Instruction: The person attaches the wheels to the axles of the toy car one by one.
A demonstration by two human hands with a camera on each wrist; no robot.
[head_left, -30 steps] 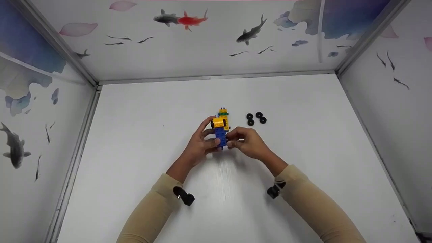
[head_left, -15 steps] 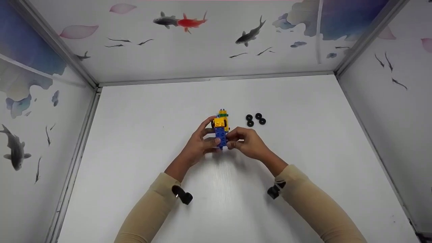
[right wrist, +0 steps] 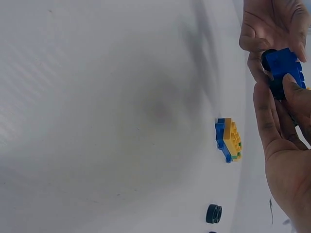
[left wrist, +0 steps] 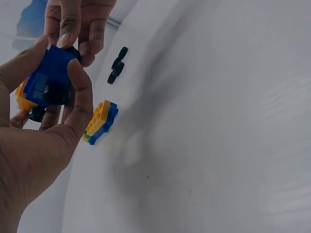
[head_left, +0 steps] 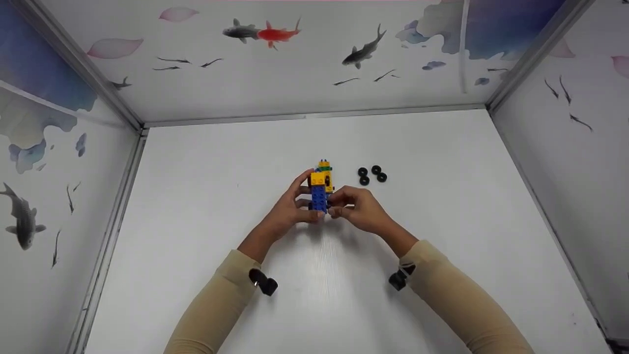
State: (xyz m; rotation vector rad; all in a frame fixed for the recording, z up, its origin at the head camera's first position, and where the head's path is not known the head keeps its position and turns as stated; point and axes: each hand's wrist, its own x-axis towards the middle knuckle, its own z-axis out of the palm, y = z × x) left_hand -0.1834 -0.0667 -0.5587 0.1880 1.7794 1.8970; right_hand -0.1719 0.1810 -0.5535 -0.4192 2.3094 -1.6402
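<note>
My left hand [head_left: 282, 214] grips a toy car of blue bricks [left wrist: 51, 73], raised over the white table, its thumb at the near end and its fingers along the side. A yellow brick [head_left: 318, 178] sits at the car's far end. Black wheels [left wrist: 57, 94] show on its flank in the left wrist view. At the car's right side, my right hand [head_left: 362, 209] pinches a black wheel [right wrist: 277, 90] between thumb and fingers, against the blue body. Part of the car is hidden by the fingers.
A second brick build, yellow on blue with a bit of green [right wrist: 228, 138], lies on the table [head_left: 206, 196] just beyond the hands. Several loose black wheels [head_left: 364, 180] lie right of it. Walls with painted fish [head_left: 277, 34] enclose the table at the back and sides.
My left hand has turned the car slightly and drawn a little to the left, and its thumb has slid down to the near end. The right hand stays almost in place.
</note>
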